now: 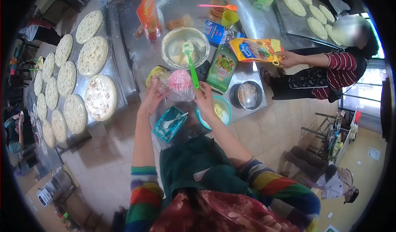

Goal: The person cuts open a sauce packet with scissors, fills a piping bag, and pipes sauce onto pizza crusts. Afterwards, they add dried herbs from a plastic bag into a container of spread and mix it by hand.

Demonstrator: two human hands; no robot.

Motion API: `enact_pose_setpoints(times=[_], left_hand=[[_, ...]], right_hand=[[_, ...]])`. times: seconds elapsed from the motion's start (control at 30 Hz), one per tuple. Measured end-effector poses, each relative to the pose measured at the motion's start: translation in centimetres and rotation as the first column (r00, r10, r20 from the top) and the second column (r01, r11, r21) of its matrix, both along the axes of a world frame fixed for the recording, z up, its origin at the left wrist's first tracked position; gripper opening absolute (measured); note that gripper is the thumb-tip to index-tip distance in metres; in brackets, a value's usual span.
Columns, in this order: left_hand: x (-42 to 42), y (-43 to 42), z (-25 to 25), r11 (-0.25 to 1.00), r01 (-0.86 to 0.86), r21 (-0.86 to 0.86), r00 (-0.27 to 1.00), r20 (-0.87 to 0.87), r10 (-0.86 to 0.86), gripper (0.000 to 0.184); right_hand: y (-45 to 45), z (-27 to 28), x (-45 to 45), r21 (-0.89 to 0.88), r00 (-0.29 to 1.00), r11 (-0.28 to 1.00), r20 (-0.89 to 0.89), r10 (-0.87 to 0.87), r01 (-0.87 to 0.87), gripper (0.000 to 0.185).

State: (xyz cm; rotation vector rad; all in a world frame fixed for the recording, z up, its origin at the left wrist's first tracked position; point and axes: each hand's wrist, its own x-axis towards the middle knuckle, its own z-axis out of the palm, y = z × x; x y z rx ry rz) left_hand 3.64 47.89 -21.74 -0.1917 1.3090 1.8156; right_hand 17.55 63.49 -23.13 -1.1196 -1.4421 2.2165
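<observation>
A clear plastic package (180,83) with something pink inside is held between my two hands, above the near edge of the metal table. My left hand (152,99) grips its left side. My right hand (205,100) has its fingers at the package's right edge, close to the handle end of a green spatula (193,72). That spatula's head rests in a metal bowl (165,40) with pale cream in it. Below my hands are a teal rectangular container (161,131) with a white spoon (175,119), and a light turquoise bowl (226,108) with pale yellow food.
A green carton (222,69), a metal pot (236,98) and a yellow cup (229,18) stand right of the metal bowl. A co-worker's hand (291,60) holds scissors by an orange-yellow packet (251,49). Several topped dough rounds (100,98) lie on the left table.
</observation>
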Motion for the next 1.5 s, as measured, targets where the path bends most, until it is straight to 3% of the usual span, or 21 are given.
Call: enact_pose_setpoints(times=[0.07, 0.17, 0.2, 0.23, 0.27, 0.3, 0.37, 0.43, 0.53, 0.57, 0.63, 0.73, 0.83, 0.87, 1.0, 1.1, 1.17, 1.27, 1.37, 1.43, 1.5], left_hand=[[0.5, -1.2, 0.7, 0.997, -0.071, -0.034, 0.997, -0.012, 0.071, 0.063], [2.3, -4.2, 2.4, 0.989, -0.141, -0.039, 0.984, -0.119, 0.136, 0.058], [3.2, -5.6, 3.1, 0.986, -0.16, -0.033, 0.974, -0.17, 0.153, 0.056], [4.2, -7.0, 3.5, 0.982, -0.187, -0.026, 0.972, -0.149, 0.182, 0.054], [5.2, -8.6, 4.0, 0.977, -0.212, -0.023, 0.97, -0.128, 0.208, 0.052], [6.2, -10.2, 4.3, 0.971, -0.239, -0.018, 0.965, -0.111, 0.236, 0.05], [8.7, -13.6, 4.5, 0.955, -0.291, -0.063, 0.954, -0.095, 0.285, 0.048], [11.3, -16.7, 4.9, 0.932, -0.338, -0.129, 0.941, -0.068, 0.332, 0.048], [15.2, -20.5, 4.8, 0.894, -0.394, -0.214, 0.919, -0.106, 0.38, 0.048], [16.2, -21.3, 5.0, 0.885, -0.399, -0.239, 0.917, -0.105, 0.385, 0.047], [17.5, -22.1, 5.4, 0.873, -0.4, -0.278, 0.916, -0.089, 0.392, 0.047], [17.1, -21.2, 5.8, 0.865, -0.399, -0.305, 0.915, -0.069, 0.398, 0.046], [16.0, -19.4, 6.6, 0.858, -0.403, -0.32, 0.913, -0.073, 0.402, 0.044], [15.5, -18.7, 6.8, 0.858, -0.405, -0.317, 0.912, -0.08, 0.401, 0.044], [14.3, -15.8, 7.4, 0.856, -0.413, -0.312, 0.91, -0.107, 0.4, 0.042], [13.4, -13.8, 7.8, 0.854, -0.404, -0.329, 0.915, -0.137, 0.38, 0.04], [13.1, -12.9, 7.9, 0.859, -0.379, -0.343, 0.925, -0.159, 0.345, 0.039], [12.7, -11.7, 8.0, 0.865, -0.337, -0.373, 0.941, -0.172, 0.292, 0.038], [12.5, -10.6, 8.4, 0.861, -0.321, -0.395, 0.946, -0.17, 0.275, 0.037], [12.3, -10.1, 8.4, 0.859, -0.319, -0.401, 0.947, -0.17, 0.273, 0.037], [12.1, -9.9, 8.4, 0.857, -0.319, -0.405, 0.947, -0.171, 0.272, 0.038]], right_hand=[[0.1, 3.3, 2.2, -0.074, 0.998, 0.996, 0.049, -0.036, 0.04, 0.052], [2.9, 9.5, 6.5, -0.089, 0.954, 0.957, 0.096, 0.283, -0.275, 0.04], [4.4, 9.5, 7.5, 0.334, 0.963, 0.908, 0.172, 0.205, -0.253, 0.036], [6.5, 9.2, 8.2, 0.692, 0.972, 0.686, 0.211, 0.104, -0.224, 0.033], [9.7, 8.8, 8.2, 0.876, 0.964, 0.409, 0.264, 0.034, -0.255, 0.04], [13.2, 7.8, 8.1, 0.948, 0.958, 0.142, 0.287, 0.005, -0.285, 0.044], [17.3, 7.5, 7.0, 0.834, 0.913, 0.396, 0.407, 0.029, -0.384, 0.046], [22.2, 3.5, 5.4, 0.834, 0.933, 0.472, 0.354, -0.062, -0.285, 0.045], [26.4, -0.2, 2.5, 0.872, 0.846, 0.208, 0.483, -0.225, -0.443, 0.044], [25.6, 0.9, 0.8, 0.769, 0.799, 0.405, 0.585, -0.135, -0.495, 0.042], [24.8, -0.8, -1.4, 0.732, 0.751, 0.305, 0.656, -0.078, -0.609, 0.043], [23.7, -3.4, -3.5, 0.693, 0.681, 0.192, 0.72, -0.134, -0.695, 0.053], [25.6, -5.8, -4.4, 0.646, 0.645, 0.239, 0.759, -0.093, -0.725, 0.054], [26.5, -6.6, -4.1, 0.685, 0.697, 0.228, 0.716, -0.036, -0.692, 0.048], [27.9, -5.4, -2.0, 0.689, 0.72, 0.236, 0.689, 0.083, -0.686, 0.036], [29.1, -3.3, -0.7, 0.804, 0.845, 0.424, 0.514, -0.145, -0.417, 0.033], [28.5, 0.7, 1.0, 0.794, 0.812, 0.56, 0.477, -0.336, -0.234, 0.035], [30.2, -0.3, 4.0, 0.653, 0.536, 0.603, 0.744, -0.398, -0.458, 0.05], [32.5, -5.5, 5.6, 0.641, 0.659, 0.636, 0.704, -0.264, -0.43, 0.063], [31.9, -5.5, 4.2, 0.527, 0.792, 0.84, 0.565, -0.231, -0.131, 0.05], [31.2, -5.3, 3.2, 0.295, 0.894, 0.946, 0.378, -0.241, 0.131, 0.039]])
